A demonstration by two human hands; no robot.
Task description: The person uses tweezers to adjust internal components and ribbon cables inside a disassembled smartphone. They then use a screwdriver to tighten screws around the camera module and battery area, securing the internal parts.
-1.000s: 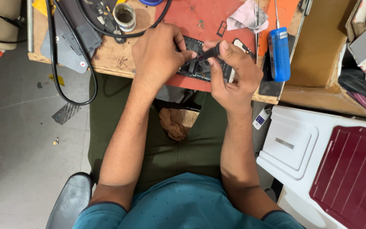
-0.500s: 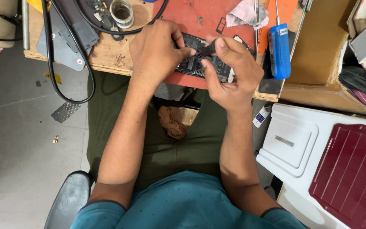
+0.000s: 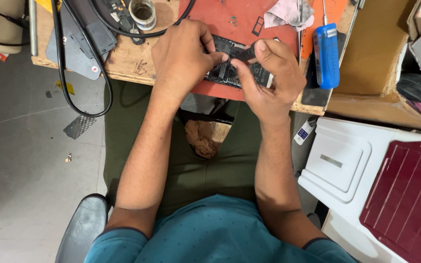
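1. Little is seen to have shifted in the past second: both hands have stayed bunched over the opened phone [image 3: 230,73], which lies on the red mat [image 3: 230,22] at the near edge of the bench [image 3: 127,61].
2. The phone is steadied by the left hand [image 3: 181,58], its fingers curled and pressed onto the left end of the board.
3. A dark, slim tool [image 3: 243,52] is pinched between thumb and fingertips of the right hand [image 3: 269,78], its tip set down into the exposed interior.
4. The step in hand is judged to be fine work on an internal part; a steady hold and a light touch at the tip would be called for next.
5. A blue screwdriver [image 3: 327,56] is laid right of the hands, and a tape roll [image 3: 143,13] is placed far left.
6. A small white label with blue print [image 3: 304,132] is seen below the bench edge, right; a brown box [image 3: 371,63] stands further right.
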